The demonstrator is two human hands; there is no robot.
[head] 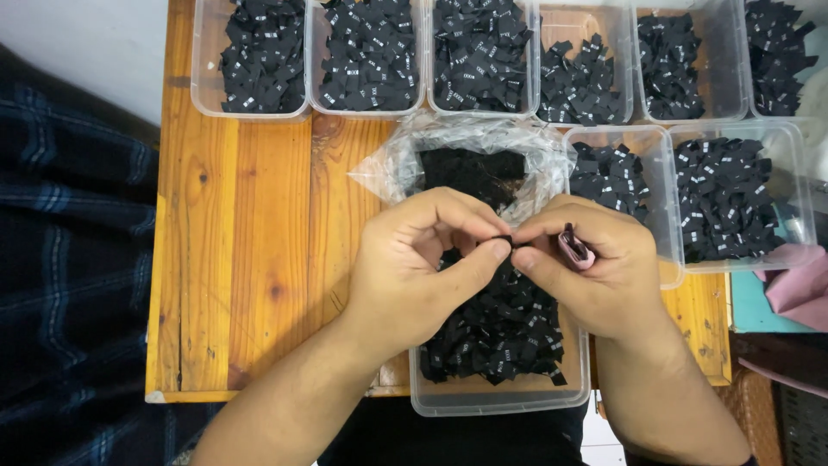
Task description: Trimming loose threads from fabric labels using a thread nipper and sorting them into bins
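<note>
Small black label (504, 241) pinched between my left hand (412, 263) and right hand (595, 272) grips, above label-filled container (500, 399) at surface's (250, 259) near edge, pink tool (575, 247) clenched in right.

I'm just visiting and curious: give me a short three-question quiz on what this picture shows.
1. True or false: both hands pinch one small black label between their fingertips.
2. Which hand also carries a pink tool: left hand or right hand?
3. What lies directly below the hands: A) a clear tub of black labels, B) a metal tray, C) a book?

Key:
1. True.
2. The right hand.
3. A; more such tubs line the far edge of the wooden table.
</note>
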